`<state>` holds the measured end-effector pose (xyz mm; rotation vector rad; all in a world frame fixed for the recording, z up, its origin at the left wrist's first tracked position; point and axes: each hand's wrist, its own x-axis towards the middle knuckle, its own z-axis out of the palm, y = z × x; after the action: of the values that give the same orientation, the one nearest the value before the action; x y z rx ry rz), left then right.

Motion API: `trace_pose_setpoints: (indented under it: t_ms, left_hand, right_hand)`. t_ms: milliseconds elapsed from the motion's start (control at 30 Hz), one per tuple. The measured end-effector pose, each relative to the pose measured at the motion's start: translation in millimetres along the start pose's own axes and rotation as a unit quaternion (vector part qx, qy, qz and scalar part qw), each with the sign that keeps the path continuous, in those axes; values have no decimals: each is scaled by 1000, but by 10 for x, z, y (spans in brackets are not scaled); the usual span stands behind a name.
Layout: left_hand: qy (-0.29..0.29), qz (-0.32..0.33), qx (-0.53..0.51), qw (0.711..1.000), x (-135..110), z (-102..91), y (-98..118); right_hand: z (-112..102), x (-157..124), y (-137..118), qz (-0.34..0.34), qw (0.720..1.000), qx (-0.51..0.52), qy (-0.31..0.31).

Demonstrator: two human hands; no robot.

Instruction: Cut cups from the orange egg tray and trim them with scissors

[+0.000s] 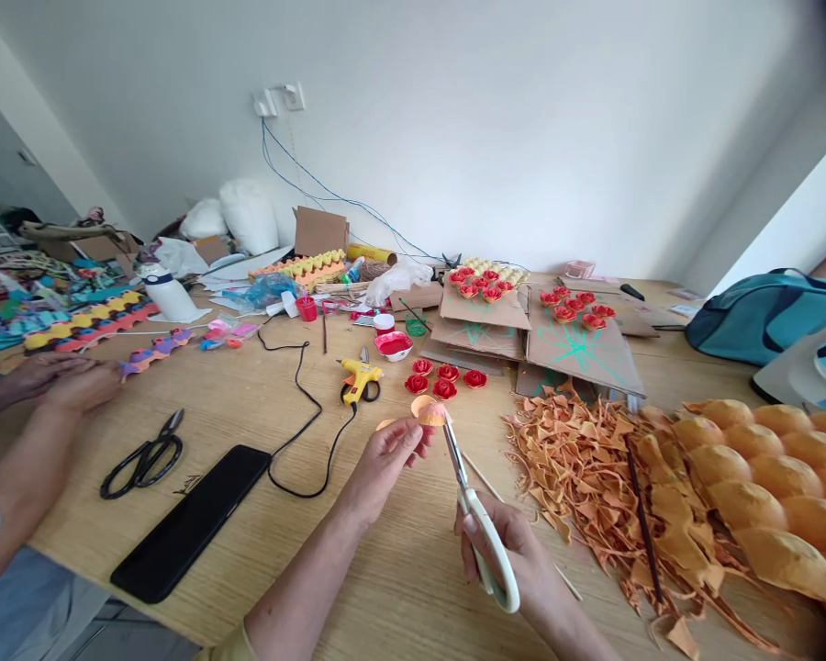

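Between the fingertips of my left hand (394, 452) is a small orange egg-carton cup (432, 416), pinched and held up over the table. My right hand (506, 542) is wrapped round the handles of white-handled scissors (488, 542), whose blades meet the cup's right edge. Just beyond the cup, several red paper roses (445, 378) sit on the wood. A yellow hot glue gun (360, 380) rests left of them, with its black cord trailing toward the left. To the right of my right hand spreads a heap of orange carton scraps (564, 450).
Orange egg trays (764, 459) stand at the right. Cardboard sheets (578, 353) bear more roses. A bowl of red paint (393, 344) is mid-table. A black phone (193, 523) and black scissors (144, 456) lie left, near another person's hands (75, 378). A teal bag (764, 321) is far right.
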<state>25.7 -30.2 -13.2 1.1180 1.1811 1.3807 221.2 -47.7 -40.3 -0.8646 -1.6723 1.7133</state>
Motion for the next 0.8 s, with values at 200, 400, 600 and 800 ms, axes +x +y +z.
trace_pose_setpoints:
  t_ms: [200, 400, 600, 800]
  left_hand:
    - [-15, -159, -341, 926, -11, 64, -90]
    - [-11, -185, -424, 886, 23, 59, -112]
    - [-34, -191, -442, 876, -28, 184, -149]
    - [-37, -164, -443, 881, -45, 218, -181]
  right_hand:
    - [34, -11, 4, -3, 993, -110, 34]
    - [45, -26, 33, 7, 991, -129, 34]
    - [36, -54, 28, -5, 993, -117, 25]
    - [27, -53, 48, -8, 994, -106, 1]
